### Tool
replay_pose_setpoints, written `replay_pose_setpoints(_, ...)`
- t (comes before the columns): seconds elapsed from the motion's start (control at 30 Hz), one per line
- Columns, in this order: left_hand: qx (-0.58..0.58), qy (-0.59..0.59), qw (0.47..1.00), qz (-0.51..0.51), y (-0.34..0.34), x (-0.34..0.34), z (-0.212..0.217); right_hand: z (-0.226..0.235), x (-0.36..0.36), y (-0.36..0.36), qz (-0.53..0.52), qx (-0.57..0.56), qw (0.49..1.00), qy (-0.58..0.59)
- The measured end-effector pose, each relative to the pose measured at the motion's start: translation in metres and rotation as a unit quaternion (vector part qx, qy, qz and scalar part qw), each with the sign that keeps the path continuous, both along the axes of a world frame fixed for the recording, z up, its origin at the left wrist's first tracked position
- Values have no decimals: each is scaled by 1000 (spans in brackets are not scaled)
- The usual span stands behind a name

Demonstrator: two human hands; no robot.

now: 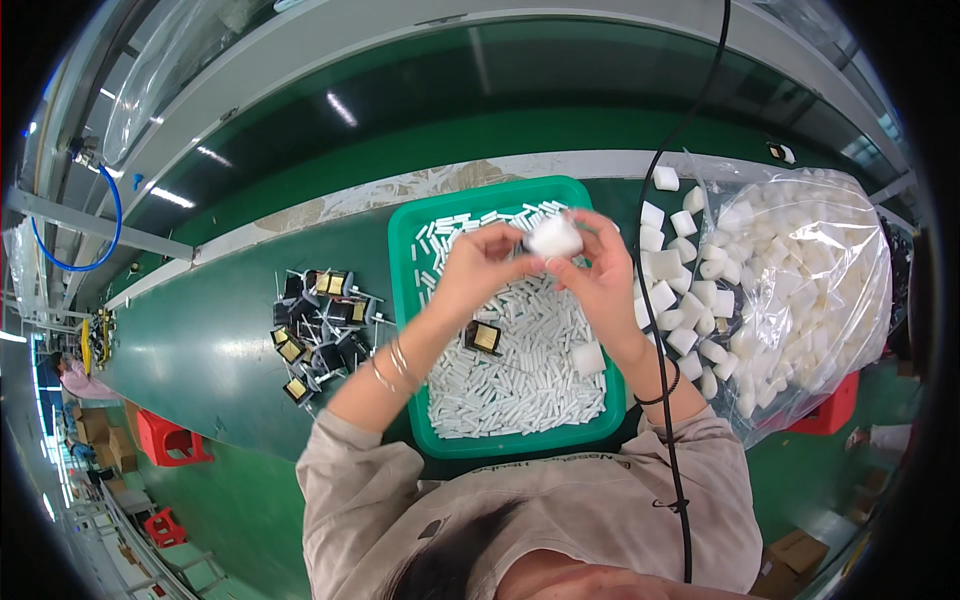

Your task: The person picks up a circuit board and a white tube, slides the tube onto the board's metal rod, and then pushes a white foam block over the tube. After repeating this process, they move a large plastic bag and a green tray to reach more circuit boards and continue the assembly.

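In the head view, the right hand [600, 270] had hold of a white block [554, 238], its thumb beneath and its fingers bent round the upper right side, so that the hand opened only as wide as the block; the left hand [490, 262] met the block's left end, its thumb and forefinger drawn nearly together beside a small dark spot; blur hid whether those two fingertips pinched anything, so I could not tell how firmly they had closed.

The block was in the air over the upper middle of a green tray [520, 442]; its long axis, as far as the blur let it show, ran roughly left to right, one end toward the left fingertips, the other toward the right palm.

Below it the tray held many short white rods [510, 395], lying at all angles; on them rested a black part [482, 337] with its gold face up, and a second block [588, 358] near the right wall; more black parts [325, 335] with gold faces and pale stems lay heaped on the bench [200, 335] left of the tray; loose blocks [664, 264] lay to its right, beside a clear bag [815, 290] full of them; a black cable [683, 500] crossed in front.

Dark lettering and small marks showed on the beige shirt [560, 505].
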State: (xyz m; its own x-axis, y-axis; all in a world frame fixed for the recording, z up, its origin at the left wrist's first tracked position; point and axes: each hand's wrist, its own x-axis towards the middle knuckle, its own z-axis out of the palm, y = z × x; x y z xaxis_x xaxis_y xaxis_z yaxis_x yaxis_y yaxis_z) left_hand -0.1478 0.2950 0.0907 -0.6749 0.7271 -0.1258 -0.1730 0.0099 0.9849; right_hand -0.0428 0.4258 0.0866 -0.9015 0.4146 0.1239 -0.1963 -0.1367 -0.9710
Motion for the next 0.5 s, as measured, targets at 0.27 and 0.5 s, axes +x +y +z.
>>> replay_pose_setpoints(0.27, -256, 189, 944, 90, 62, -196, -34, 27, 4, 10, -133, 19, 986, 103)
replay_pose_setpoints(0.5, -442, 465, 724, 254, 33, -182, -17, 2, -25, 25, -273, 444, 816, 249)
